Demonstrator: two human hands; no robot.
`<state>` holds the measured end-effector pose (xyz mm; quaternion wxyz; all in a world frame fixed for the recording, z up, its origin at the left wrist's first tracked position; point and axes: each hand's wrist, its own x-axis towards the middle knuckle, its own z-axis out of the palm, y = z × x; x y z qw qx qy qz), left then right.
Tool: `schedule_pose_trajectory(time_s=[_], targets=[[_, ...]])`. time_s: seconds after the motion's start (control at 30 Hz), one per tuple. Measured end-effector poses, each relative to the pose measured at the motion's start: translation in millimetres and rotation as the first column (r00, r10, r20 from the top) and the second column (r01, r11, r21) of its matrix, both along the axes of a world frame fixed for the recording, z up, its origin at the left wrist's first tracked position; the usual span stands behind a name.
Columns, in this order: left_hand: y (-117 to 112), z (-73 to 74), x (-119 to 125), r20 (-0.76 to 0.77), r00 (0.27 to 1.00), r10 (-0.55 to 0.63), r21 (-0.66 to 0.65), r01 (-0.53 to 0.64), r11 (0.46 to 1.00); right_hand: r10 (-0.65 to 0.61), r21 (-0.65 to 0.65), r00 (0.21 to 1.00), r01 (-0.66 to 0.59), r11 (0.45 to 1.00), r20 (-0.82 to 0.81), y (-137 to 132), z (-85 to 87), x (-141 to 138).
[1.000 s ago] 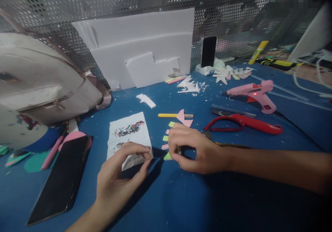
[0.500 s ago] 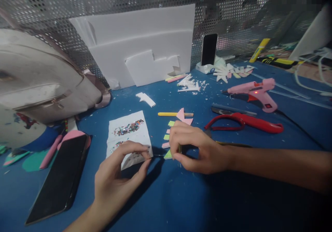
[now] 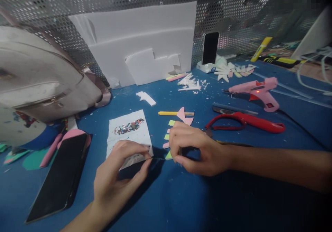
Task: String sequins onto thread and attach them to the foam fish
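My left hand (image 3: 120,180) is closed, thumb and index finger pinching the end of a thin thread or wire (image 3: 159,158). That strand runs right to a green triangular piece (image 3: 169,155) at the fingertips of my right hand (image 3: 198,149). The right thumb and fingers are pinched together over the piece's right side, which they hide. Beyond it, small green and pink pieces (image 3: 166,137) stick out in a row from beneath the right hand. Left of them lies a white paper (image 3: 111,130) bearing colourful glitter (image 3: 129,126), its lower part covered by my left hand.
A yellow stick (image 3: 167,113) lies beyond my hands. To the right are red-handled pliers (image 3: 261,122) and a pink glue gun (image 3: 265,91), its light lit. One phone (image 3: 58,178) lies left; another phone (image 3: 210,48) stands behind. White scraps (image 3: 189,82) litter the blue table.
The view has shifted very slightly. Both hands keep their pinches, and the strand between them stays in place.
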<state>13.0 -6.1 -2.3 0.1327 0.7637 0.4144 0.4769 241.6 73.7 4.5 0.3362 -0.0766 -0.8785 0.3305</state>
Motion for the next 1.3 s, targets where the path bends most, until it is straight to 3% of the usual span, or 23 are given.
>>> schedule_pose_trajectory(time_s=[0.23,1.3], targets=[[0,5.7,0,-0.173,0.985,0.006,0.101,0.012,0.995,0.005,-0.028,1.000,-0.006,1.000,-0.001,0,-1.6,0],[4,13.2,-1,-0.381,0.917,0.119,0.220,-0.035,0.975,0.017,-0.019,0.997,-0.016,1.000,0.070,-1,-0.6,0]])
